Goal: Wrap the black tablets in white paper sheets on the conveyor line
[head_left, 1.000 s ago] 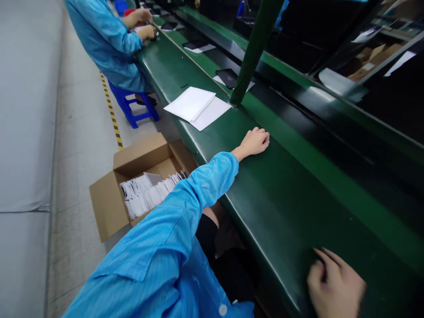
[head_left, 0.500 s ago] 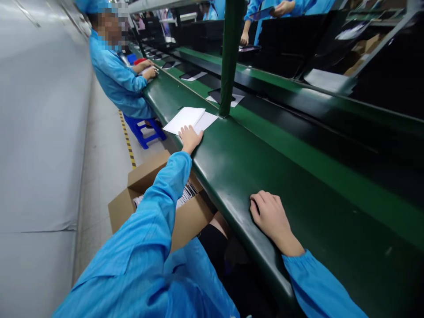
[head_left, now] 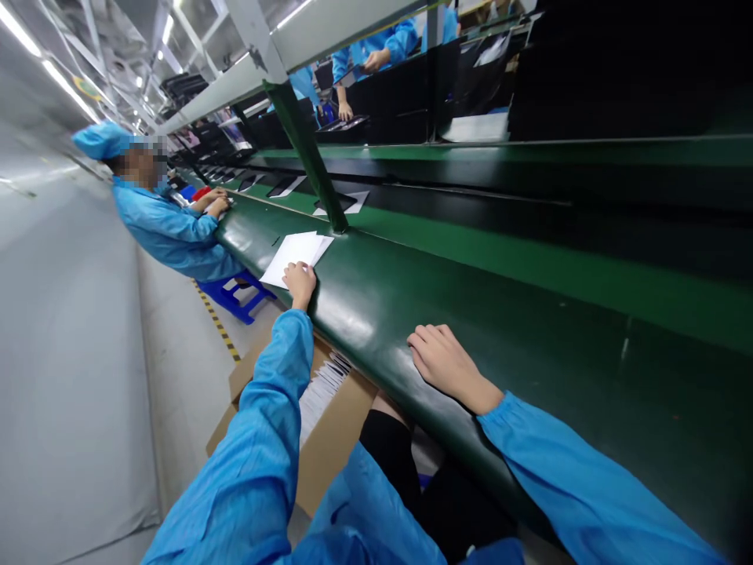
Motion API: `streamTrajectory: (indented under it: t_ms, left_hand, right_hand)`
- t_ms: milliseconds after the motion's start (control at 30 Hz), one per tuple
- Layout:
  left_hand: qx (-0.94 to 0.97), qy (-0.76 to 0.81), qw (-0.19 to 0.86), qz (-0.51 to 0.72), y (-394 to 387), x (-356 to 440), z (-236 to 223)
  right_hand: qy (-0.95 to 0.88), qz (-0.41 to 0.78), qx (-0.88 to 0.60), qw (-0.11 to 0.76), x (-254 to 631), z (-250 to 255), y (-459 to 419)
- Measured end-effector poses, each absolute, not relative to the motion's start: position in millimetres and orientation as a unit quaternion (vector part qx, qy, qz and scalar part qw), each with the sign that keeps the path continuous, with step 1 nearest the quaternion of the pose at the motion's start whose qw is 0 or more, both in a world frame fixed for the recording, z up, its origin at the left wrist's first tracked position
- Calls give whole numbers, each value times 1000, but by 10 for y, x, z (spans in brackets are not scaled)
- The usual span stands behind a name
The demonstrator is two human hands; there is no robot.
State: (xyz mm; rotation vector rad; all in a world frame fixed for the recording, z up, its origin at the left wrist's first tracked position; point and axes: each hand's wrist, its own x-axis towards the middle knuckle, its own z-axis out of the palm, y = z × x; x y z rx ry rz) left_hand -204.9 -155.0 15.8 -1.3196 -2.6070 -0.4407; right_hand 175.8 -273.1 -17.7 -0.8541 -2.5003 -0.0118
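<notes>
Two or so white sheets (head_left: pixel 292 249) lie overlapping on the green bench top (head_left: pixel 376 286), near its front edge. My left hand (head_left: pixel 300 281) is on their near corner, its fingers bent and closed over the paper; the fingertips are partly hidden. Farther right, my right hand (head_left: pixel 444 359) rests on the bare bench surface close to the rounded edge. Its fingers lie loosely on the green cover, and nothing is held in them.
Below my left arm stands an open cardboard box (head_left: pixel 335 439) packed with white sheets (head_left: pixel 321 396). A green post (head_left: pixel 311 161) rises behind the papers. Dark flat devices on white sheets (head_left: pixel 356 202) line the belt beyond. A co-worker (head_left: pixel 168 227) sits on a blue stool (head_left: pixel 235 297) at left.
My view has swung, so the scene sits farther left and lower. My left hand's fingers have curled in on the sheets, which now overlap more closely. My right hand still rests on the bench.
</notes>
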Motion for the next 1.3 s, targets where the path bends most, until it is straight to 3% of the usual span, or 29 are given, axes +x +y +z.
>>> streamTrajectory:
  t_ms: [467,933,1300]
  left_hand:
    - [-434,-887,94,-126,-1401,-2330,45]
    - [-565,-818,57,91,-1225,-2835,427]
    - [-558,-823,58,86,-1409,-2883,465]
  right_hand:
    - [-916,1,-313,251,1759,-241,-2702]
    - [-913,46,-308,262,1765,-237,-2661]
    - [-908,42,-280,308,1783,-325,-2600]
